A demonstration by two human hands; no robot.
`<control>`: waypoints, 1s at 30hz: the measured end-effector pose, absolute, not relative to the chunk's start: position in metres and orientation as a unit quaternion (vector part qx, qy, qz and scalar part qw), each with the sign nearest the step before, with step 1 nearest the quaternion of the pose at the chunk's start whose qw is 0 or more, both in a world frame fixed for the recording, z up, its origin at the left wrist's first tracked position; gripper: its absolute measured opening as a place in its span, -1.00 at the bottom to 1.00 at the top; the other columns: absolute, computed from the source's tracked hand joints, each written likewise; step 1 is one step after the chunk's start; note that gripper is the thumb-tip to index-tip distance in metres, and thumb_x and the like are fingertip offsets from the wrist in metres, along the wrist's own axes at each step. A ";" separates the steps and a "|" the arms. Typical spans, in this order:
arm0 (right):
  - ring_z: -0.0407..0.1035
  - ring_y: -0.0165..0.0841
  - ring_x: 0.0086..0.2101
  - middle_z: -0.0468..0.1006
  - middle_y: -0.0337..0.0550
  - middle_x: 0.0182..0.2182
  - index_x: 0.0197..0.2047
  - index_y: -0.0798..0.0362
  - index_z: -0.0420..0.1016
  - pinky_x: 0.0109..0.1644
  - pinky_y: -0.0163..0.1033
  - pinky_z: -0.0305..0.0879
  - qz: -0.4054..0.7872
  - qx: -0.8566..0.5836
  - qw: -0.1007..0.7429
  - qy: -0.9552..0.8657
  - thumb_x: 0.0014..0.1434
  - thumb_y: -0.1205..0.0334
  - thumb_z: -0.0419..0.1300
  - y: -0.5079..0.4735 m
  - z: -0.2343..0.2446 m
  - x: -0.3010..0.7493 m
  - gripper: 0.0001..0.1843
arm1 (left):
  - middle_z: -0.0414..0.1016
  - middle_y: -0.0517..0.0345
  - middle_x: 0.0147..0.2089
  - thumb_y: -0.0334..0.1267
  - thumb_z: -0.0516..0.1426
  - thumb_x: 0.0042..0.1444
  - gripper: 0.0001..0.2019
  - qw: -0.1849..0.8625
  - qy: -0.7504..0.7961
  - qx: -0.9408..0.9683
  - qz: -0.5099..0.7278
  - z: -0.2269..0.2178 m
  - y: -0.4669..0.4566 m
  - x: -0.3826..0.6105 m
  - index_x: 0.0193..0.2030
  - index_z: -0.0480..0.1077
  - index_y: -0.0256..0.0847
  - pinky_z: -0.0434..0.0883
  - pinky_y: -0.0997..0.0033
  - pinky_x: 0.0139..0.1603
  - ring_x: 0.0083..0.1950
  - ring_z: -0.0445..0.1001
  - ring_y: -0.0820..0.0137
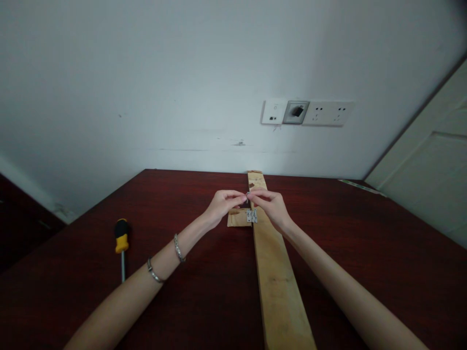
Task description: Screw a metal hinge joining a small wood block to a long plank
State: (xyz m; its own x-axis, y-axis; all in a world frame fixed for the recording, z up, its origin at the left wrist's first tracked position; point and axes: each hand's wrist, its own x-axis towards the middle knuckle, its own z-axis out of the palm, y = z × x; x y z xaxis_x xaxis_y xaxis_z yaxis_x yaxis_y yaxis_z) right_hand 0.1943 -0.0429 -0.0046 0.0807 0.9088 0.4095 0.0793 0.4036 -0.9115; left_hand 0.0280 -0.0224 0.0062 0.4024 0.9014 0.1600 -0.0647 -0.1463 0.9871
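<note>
left hand [223, 206] and right hand [270, 206]: both pinched closed, fingertips meeting, contents too small to tell, just above metal hinge [251, 216] set across small wood block [238, 218] and long plank [277, 277], bench [365, 253] centre; screwdriver [121, 240] lying well left.

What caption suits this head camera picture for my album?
Left hand and right hand pinch together near a hinge between plank and small block; screwdriver lies on the table.

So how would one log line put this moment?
left hand: pinched | right hand: pinched, touching left | hinge: below, on plank | screwdriver: on table
</note>
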 end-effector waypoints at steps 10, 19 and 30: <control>0.43 -0.32 -0.40 0.61 -0.14 -0.43 -0.47 0.05 0.58 -0.29 -0.20 0.34 0.321 -0.485 0.574 -0.576 -0.13 0.01 0.33 -0.040 -0.020 0.217 -0.74 | 0.29 -0.24 0.16 -0.02 0.32 -0.20 -0.23 0.255 0.355 0.870 0.227 -0.016 -0.013 0.018 0.16 0.26 -0.32 0.20 0.02 0.17 0.18 0.24 -0.01; 0.36 -0.38 -0.53 0.60 -0.13 -0.47 -0.44 0.09 0.58 -0.41 -0.25 0.27 0.291 -0.526 0.542 -0.587 -0.10 0.04 0.29 -0.048 -0.042 0.223 -0.73 | 0.03 -0.41 0.33 -0.03 0.30 -0.17 -0.04 0.227 0.360 0.895 0.132 -0.038 -0.006 0.015 0.30 0.01 -0.44 0.05 0.03 0.29 0.34 0.04 -0.09; 0.42 -0.30 -0.33 0.60 -0.16 -0.37 -0.39 0.02 0.57 -0.27 -0.22 0.26 0.219 -0.509 0.493 -0.671 0.03 0.10 0.19 -0.052 -0.048 0.209 -0.80 | 0.19 -0.35 0.26 -0.08 0.32 -0.19 -0.08 0.279 0.365 0.869 0.184 -0.043 0.000 0.011 0.30 0.06 -0.36 0.17 -0.02 0.21 0.25 0.22 -0.08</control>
